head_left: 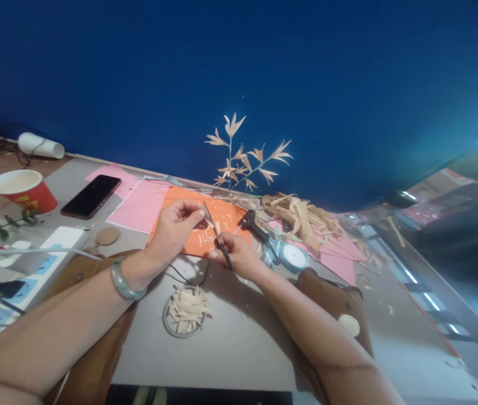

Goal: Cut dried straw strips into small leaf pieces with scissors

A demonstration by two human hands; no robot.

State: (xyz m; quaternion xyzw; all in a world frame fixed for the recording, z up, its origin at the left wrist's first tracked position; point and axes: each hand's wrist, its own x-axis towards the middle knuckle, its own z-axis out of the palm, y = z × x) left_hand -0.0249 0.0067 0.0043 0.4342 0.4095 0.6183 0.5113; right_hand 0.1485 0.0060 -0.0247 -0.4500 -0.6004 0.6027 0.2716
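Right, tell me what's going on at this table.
A person holds scissors in the right hand, blades at a small pale piece pinched in the left hand, above an orange sheet speckled with snippets. A round dish of cut strips lies nearer, dried husks farther right.

The right hand (239, 256) half hides the scissors (214, 229); the left hand (175, 225) pinches an indistinct scrap (205, 215).

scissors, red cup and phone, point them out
scissors (214, 232): head view, on the blades near the pivot.
red cup (31, 197): head view, on its red side wall.
phone (90, 196): head view, middle of its dark screen.
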